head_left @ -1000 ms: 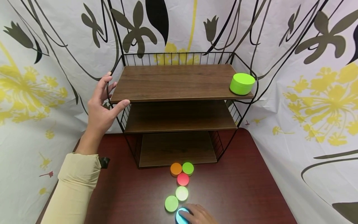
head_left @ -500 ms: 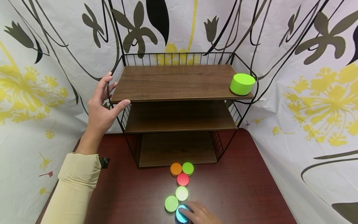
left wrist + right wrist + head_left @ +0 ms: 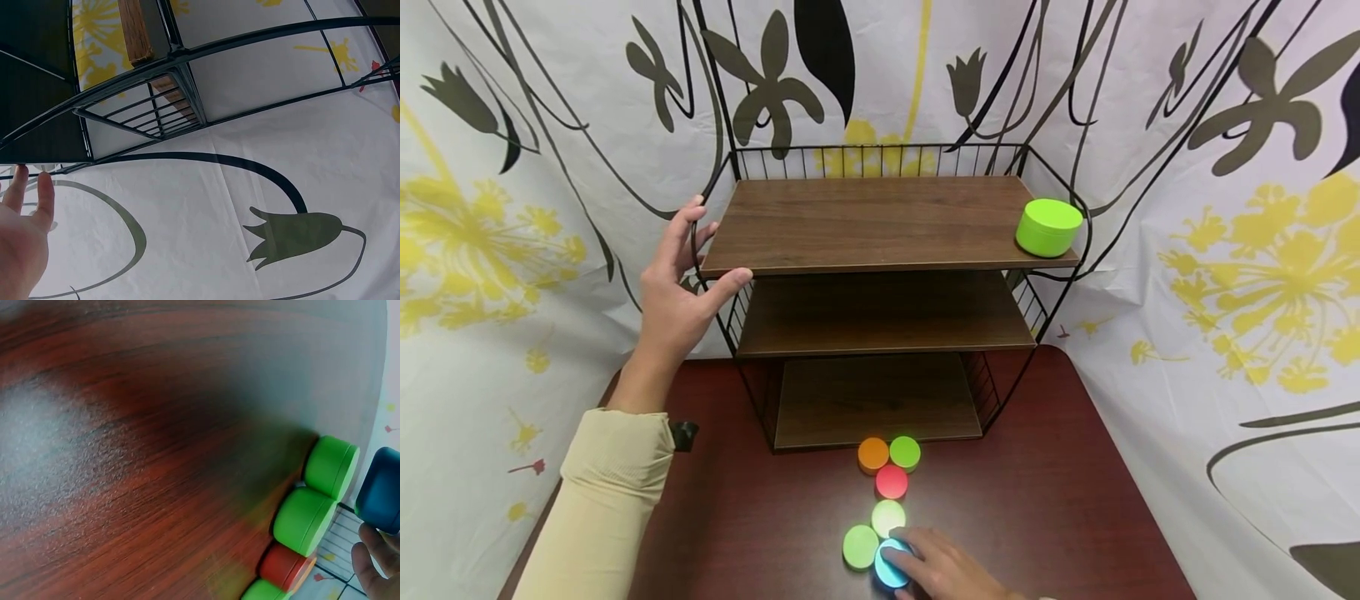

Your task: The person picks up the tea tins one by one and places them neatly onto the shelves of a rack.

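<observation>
My right hand [image 3: 951, 567] grips a small round blue tin [image 3: 891, 564] near the front of the table; its fingertips show against the tin [image 3: 380, 490] in the right wrist view. Two light green round tins [image 3: 860, 547] are right beside the blue one. Farther back sit a red tin [image 3: 891, 482], an orange tin [image 3: 873, 455] and another green tin [image 3: 905, 453]. My left hand [image 3: 675, 304] holds the left side of a three-tier shelf rack [image 3: 880, 225], thumb along the top board's front edge, fingers at the side wire. In the left wrist view, two fingers [image 3: 45, 197] reach the rack.
A larger lime green tin [image 3: 1048, 227] stands at the right end of the top board. The rack's black wire frame rises from the dark red table [image 3: 1037, 500]. A white patterned cloth [image 3: 1225, 292] hangs behind and on both sides.
The right hand has moved the blue tin slightly away from me, closer to the two light green tins. The left hand stays on the rack.
</observation>
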{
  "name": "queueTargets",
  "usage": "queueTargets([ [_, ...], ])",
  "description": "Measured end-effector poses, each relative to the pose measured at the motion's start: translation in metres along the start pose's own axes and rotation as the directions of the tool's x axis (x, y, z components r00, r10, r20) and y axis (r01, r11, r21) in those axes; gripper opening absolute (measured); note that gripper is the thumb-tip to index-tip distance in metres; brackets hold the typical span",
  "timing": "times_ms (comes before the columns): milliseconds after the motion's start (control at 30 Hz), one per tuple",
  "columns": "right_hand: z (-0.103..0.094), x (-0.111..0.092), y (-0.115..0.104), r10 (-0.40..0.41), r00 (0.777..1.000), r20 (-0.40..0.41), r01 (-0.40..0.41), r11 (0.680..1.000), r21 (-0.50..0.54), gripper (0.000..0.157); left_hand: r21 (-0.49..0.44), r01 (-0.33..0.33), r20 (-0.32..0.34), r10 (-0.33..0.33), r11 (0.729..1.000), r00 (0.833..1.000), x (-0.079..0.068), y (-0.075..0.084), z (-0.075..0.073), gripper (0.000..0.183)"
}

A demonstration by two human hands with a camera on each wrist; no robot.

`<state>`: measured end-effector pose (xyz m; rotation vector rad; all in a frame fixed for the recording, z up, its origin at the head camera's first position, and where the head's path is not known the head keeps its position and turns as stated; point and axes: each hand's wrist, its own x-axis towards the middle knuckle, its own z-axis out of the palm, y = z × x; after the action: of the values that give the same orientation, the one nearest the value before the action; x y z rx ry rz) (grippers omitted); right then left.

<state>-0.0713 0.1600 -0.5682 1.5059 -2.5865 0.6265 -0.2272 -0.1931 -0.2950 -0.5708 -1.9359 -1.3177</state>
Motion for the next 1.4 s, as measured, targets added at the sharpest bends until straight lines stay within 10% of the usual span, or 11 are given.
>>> queueTargets([
  [800, -0.024, 0.012, -0.012, -0.005, 0.999, 0.033, 0.005, 1.0, 0.018, 0.044, 0.007, -0.005, -0.001, 0.005, 1.0, 1.0, 0.0, 0.003, -0.001, 0.07],
  [1400, -0.059, 0.03, -0.009, -0.12, 0.973, -0.198, 0.108, 0.992, -0.071, 0.054, -0.003, -0.011, 0.003, 0.011, 1.0, 1.0, 0.0, -0.013, -0.001, 0.072],
])
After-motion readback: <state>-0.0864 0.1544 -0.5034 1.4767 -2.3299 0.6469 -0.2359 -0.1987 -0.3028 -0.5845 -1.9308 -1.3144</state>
